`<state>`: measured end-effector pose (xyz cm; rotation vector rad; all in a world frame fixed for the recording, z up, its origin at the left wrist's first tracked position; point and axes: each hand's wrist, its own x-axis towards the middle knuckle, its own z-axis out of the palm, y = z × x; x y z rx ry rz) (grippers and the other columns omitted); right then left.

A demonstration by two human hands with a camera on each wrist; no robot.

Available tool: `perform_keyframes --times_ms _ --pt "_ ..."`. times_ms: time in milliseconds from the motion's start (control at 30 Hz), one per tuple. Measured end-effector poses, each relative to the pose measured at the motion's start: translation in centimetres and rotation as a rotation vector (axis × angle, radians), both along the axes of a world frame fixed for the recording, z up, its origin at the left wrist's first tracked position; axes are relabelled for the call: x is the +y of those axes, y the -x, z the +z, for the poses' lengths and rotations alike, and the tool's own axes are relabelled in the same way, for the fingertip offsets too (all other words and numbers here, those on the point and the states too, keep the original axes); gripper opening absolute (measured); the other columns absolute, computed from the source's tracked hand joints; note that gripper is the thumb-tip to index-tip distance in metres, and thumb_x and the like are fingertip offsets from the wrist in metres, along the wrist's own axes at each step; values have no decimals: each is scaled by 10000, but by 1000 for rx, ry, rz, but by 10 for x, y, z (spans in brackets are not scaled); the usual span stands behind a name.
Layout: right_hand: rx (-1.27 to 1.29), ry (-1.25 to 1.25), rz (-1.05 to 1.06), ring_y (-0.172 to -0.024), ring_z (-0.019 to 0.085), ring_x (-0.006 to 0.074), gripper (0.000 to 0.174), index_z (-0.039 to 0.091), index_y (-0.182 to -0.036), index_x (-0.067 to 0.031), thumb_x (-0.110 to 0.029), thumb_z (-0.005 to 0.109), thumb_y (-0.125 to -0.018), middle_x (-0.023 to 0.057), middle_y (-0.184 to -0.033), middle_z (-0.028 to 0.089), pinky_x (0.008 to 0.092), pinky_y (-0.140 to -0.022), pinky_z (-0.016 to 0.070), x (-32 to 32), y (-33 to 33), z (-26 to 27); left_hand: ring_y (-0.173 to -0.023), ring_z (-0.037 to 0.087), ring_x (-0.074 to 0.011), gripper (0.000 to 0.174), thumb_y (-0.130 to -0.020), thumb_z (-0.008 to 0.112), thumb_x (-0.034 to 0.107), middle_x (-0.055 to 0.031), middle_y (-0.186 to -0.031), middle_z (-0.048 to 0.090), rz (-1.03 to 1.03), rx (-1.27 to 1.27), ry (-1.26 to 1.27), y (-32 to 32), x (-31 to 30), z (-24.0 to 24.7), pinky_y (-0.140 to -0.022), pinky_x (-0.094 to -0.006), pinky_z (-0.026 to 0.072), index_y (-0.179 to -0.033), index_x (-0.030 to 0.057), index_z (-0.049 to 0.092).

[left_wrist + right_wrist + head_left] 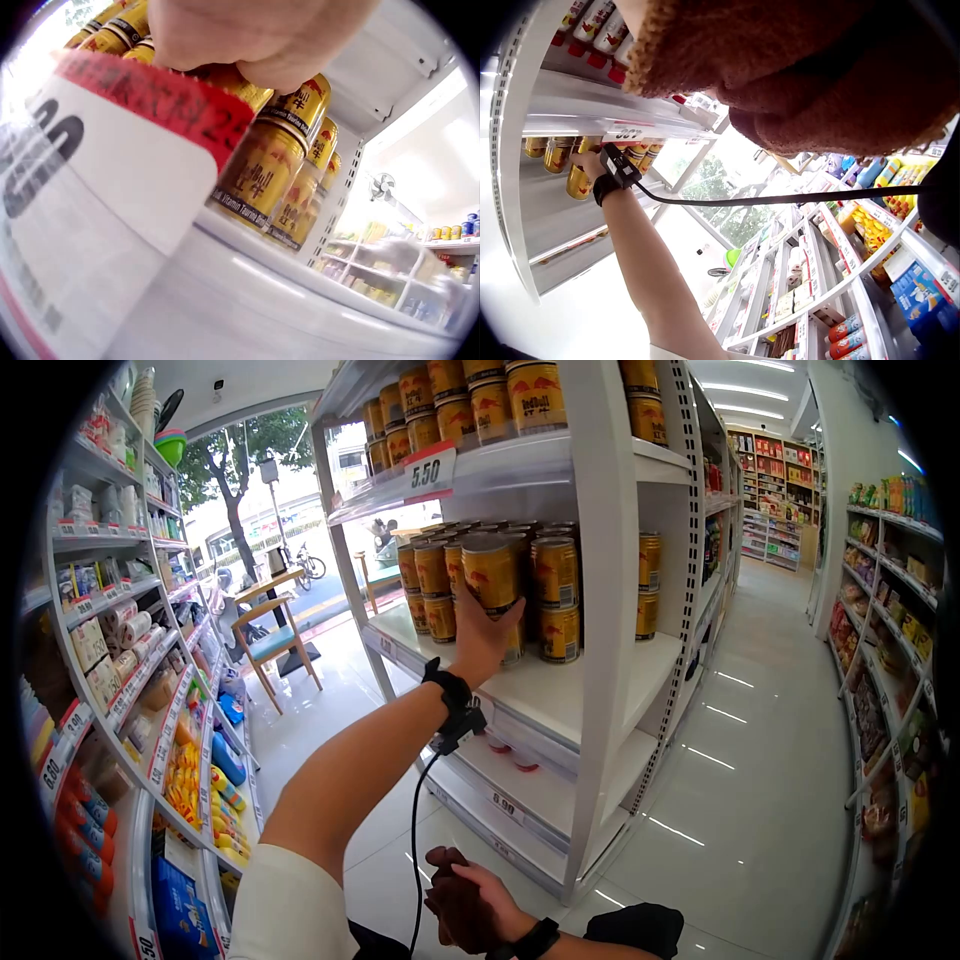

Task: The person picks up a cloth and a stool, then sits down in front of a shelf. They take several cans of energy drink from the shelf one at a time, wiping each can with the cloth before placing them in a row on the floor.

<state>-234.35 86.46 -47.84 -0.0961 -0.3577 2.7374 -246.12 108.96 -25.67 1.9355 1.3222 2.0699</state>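
Observation:
My left hand reaches onto the middle shelf and grips a gold Red Bull can in the front row, thumb on its right side and fingers on its left. Part of a lower can shows beneath that hand. Stacked two high, more gold cans stand to the right, and others to the left. Low in the head view, my right hand holds a bunched brown cloth, which fills the upper part of the right wrist view.
Above the hand, another shelf bears gold cans and a 5.50 price tag. A white upright borders the shelf on the right. A black cable hangs from the left wrist camera. Stocked shelves line the left side, near a wooden chair.

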Motion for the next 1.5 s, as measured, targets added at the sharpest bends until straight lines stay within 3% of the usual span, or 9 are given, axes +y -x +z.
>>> perform_keyframes --times_ms 367,567,600,767,867,967,1100,1167,1500 --pt "-197 59 29 -872 562 204 344 509 -1261 -86 -277 501 -975 36 -888 588 337 -774 451 -25 -34 -46 -997 631 -200 470 -950 657 309 -98 -1116 611 -546 -632 210 46 -150 18 -895 -364 543 -1247 15 442" --pt "-230 111 -194 -837 579 247 396 453 -1294 -108 -333 486 -969 69 -867 578 392 -594 486 -18 -49 -50 -1058 622 -313 595 -957 569 506 -151 -1121 600 -745 -1212 538 78 -233 -89 -969 -489 513 -1279 33 407" --pt "-344 2 -297 -925 580 201 230 540 -1106 -79 -262 525 -967 61 -929 594 326 -880 461 -21 -48 -25 -1046 624 -336 624 -938 592 521 -159 -1123 598 -722 -1253 582 78 -240 -106 -946 -517 523 -1273 28 408" --pt "-270 262 -176 -895 576 229 321 555 -1129 -49 -308 528 -943 96 -951 602 365 -858 470 -5 -58 -60 -1027 623 -378 612 -943 599 477 -171 -1091 585 -731 -1518 619 80 -253 -197 -934 -537 529 -1258 -10 402" --pt "-613 124 -188 -881 586 211 313 573 -1150 -44 -266 543 -932 78 -930 606 348 -797 477 -6 -47 -72 -1005 627 -370 532 -940 610 404 -178 -1063 593 -683 -1520 610 84 -257 -226 -935 -548 523 -1221 -5 419" --pt "-905 -692 -146 -761 609 148 333 669 -994 -35 -348 675 -882 75 -863 665 303 -680 487 -14 -33 -123 -963 633 -349 461 -917 606 350 -166 -1010 616 -618 -1521 623 90 -266 -230 -915 -544 520 -1182 11 440" --pt "-1177 -1265 638 -768 671 185 396 706 -1044 -92 -451 657 -885 86 -835 696 318 -683 519 -44 -27 -120 -879 643 -309 463 -887 569 430 -124 -900 647 -600 -1457 655 93 -268 -227 -854 -486 522 -1089 17 518" --pt "-1074 -1398 604 -744 689 188 425 705 -1047 -94 -482 651 -882 85 -824 704 314 -642 533 -52 -30 -147 -868 642 -306 485 -883 541 487 -121 -867 647 -625 -1458 737 95 -271 -234 -839 -471 522 -988 15 571" --pt "-1042 -794 290 -616 657 136 286 650 -1079 1 -245 668 -935 74 -824 702 259 -532 522 -49 -15 -149 -830 624 -353 491 -892 484 524 -105 -874 643 -677 -1559 724 87 -297 -234 -812 -502 514 -987 50 567"
